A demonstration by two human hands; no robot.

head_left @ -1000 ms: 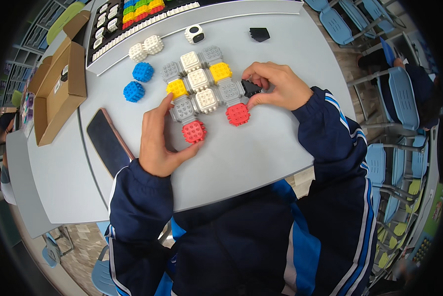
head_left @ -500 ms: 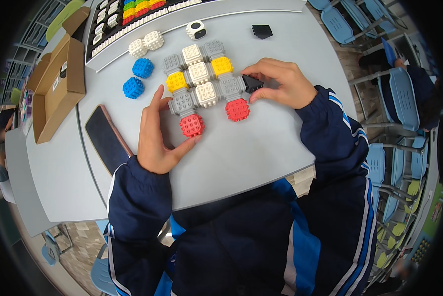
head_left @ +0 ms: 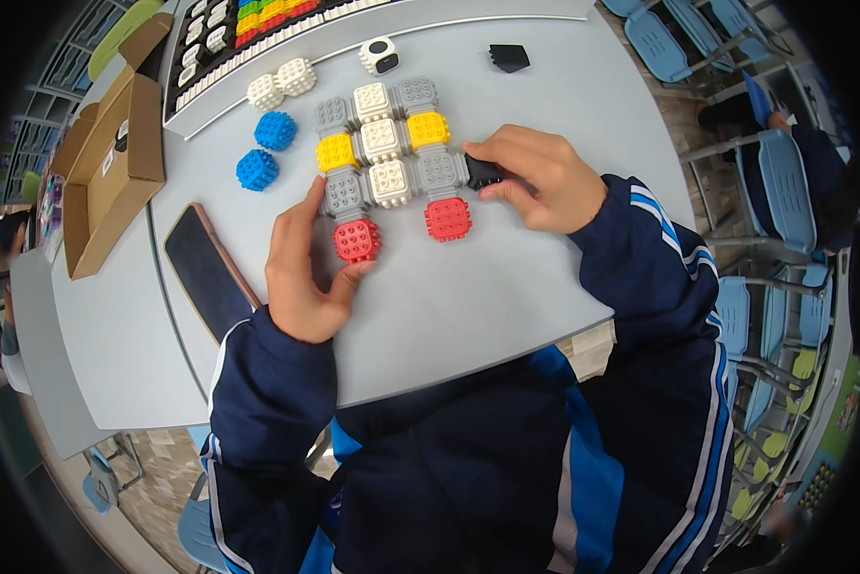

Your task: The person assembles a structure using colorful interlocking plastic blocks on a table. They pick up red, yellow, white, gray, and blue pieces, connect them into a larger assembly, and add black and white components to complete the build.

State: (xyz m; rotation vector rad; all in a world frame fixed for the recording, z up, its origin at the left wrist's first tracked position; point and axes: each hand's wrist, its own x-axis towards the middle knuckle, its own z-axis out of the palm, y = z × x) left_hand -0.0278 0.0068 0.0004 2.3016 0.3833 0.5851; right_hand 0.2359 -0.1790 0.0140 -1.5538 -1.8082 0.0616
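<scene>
A flat assembly of studded building blocks lies on the table, with white blocks down its middle. Grey blocks, a yellow block on the left and another yellow block on the right flank them. At the near end sit a left red block and a right red block. My left hand curls around the left side, fingers along the grey block and thumb at the left red block. Between right thumb and fingers, my right hand pinches a black angular piece against the right grey block.
Two blue blocks, joined white blocks, a white block with black marks and another black piece surround the assembly. A phone lies left, near an open cardboard box. A block tray spans the back.
The assembly has turned slightly clockwise, its near end swinging left. My left thumb moved left with the red block; my right hand and the black piece shifted slightly left and nearer.
</scene>
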